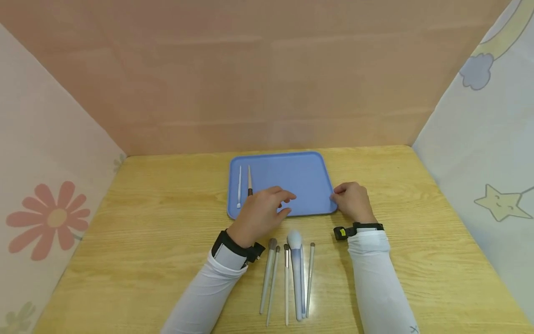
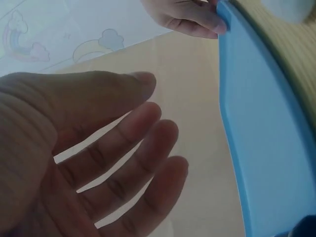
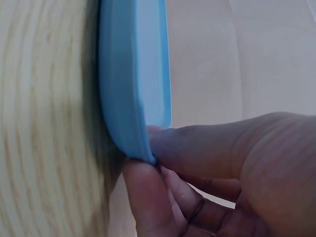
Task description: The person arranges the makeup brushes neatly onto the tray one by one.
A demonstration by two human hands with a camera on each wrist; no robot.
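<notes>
Your right hand (image 1: 352, 202) pinches the blue tray (image 1: 300, 176) at its 4 o'clock corner, fingertips hidden beneath the rim. Your left hand (image 1: 260, 213) hovers loose-fingered over the tray's 6 o'clock edge, covering one brush (image 1: 249, 181) tip.

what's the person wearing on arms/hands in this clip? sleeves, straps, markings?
Both arms are in long white sleeves, the left sleeve and the right sleeve, ending at the wrists. Each wrist carries a black strap: the left wrist strap and the right wrist strap, the latter with a small black block bearing a yellow mark. The left hand and right hand are bare: no gloves, no rings visible.
</notes>
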